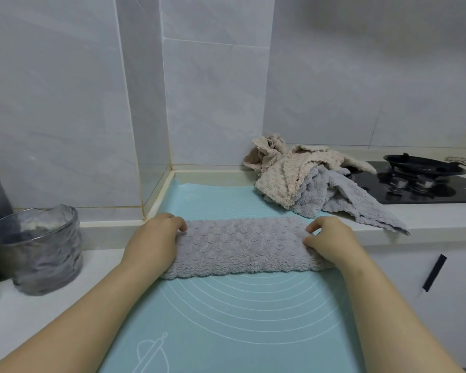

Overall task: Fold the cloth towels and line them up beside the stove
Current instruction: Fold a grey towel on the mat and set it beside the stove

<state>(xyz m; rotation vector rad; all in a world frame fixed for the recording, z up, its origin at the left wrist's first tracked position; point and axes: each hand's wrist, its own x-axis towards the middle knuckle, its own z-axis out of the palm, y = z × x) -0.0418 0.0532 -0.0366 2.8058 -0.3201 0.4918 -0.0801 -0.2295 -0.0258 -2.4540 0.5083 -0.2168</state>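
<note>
Your left hand [156, 238] and right hand [331, 242] each curl their fingers over one end of the towel [240, 246]. It lies as a long strip across the mat [226, 319], apart from the stove [420, 184]. Pinch both ends evenly and lift one end across to meet the other. Square the edges before you let go, then press the fold flat. The pile [307, 181] against the stove's edge is not yet folded, so judge where the row can go.
</note>
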